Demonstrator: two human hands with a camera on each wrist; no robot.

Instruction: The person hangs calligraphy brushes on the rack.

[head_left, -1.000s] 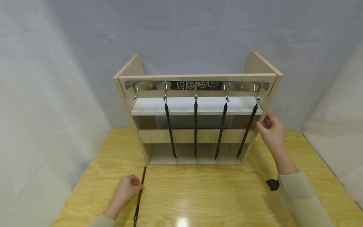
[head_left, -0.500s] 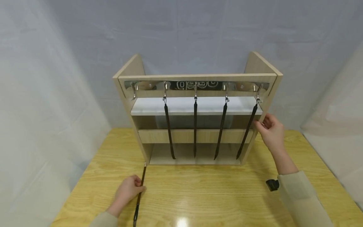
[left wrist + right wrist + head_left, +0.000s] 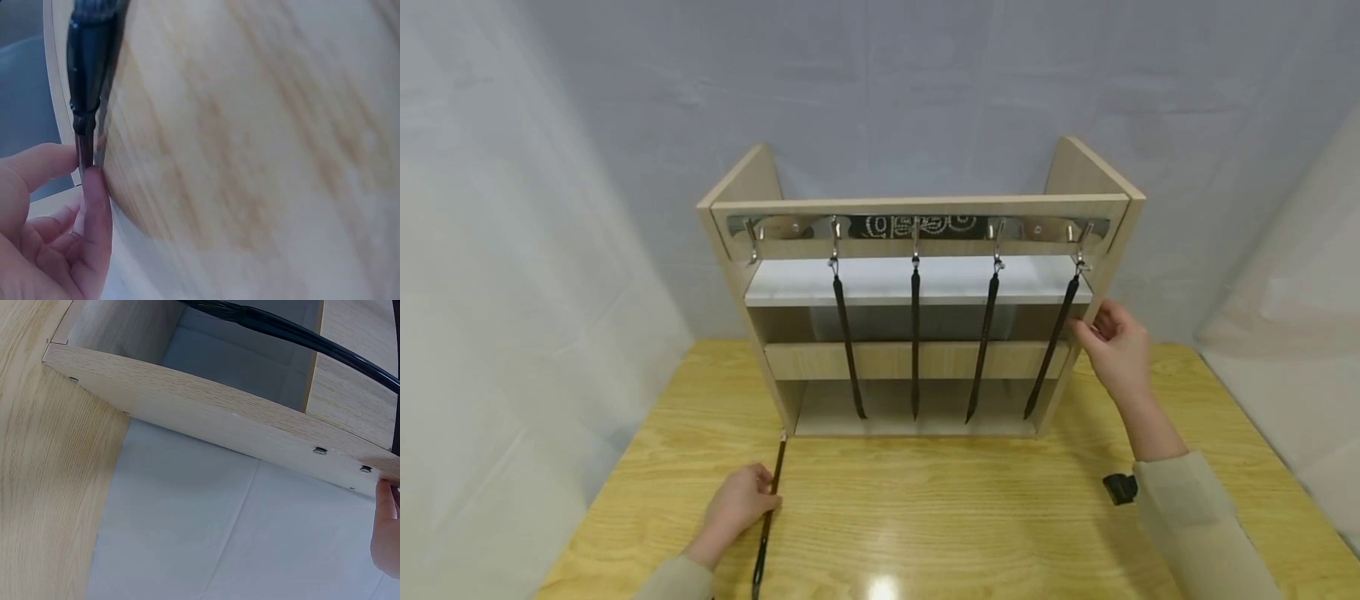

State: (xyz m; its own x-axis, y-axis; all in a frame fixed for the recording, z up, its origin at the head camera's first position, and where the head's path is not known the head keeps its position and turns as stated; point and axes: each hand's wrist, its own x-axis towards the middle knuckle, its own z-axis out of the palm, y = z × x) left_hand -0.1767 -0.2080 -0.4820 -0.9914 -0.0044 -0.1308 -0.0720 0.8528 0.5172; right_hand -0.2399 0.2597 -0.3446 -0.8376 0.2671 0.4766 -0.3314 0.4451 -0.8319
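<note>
My left hand (image 3: 741, 504) pinches the dark handle of a calligraphy brush (image 3: 762, 554) between thumb and fingers. The brush lies along the table, its hanging-loop end by the shelf's front left corner and its head toward me. In the left wrist view the brush's thick black ferrule (image 3: 87, 69) stands above the fingertips. My right hand (image 3: 1116, 350) grips the right side panel of a small wooden shelf (image 3: 917, 360), thumb at the front edge. Several dark calligraphy brushes hang by loops from metal hooks on a rail (image 3: 1048, 227); the leftmost hook (image 3: 752, 242) carries nothing.
The shelf stands toward the back of the wood-grain table (image 3: 880, 500). A small black object (image 3: 1121, 488) lies by my right sleeve. Pale cloth (image 3: 917, 92) hangs behind and at both sides.
My left hand has shifted very slightly to the right along with its hold on the brush. The leftmost hanging brush sways a little. My right hand keeps its place on the shelf.
</note>
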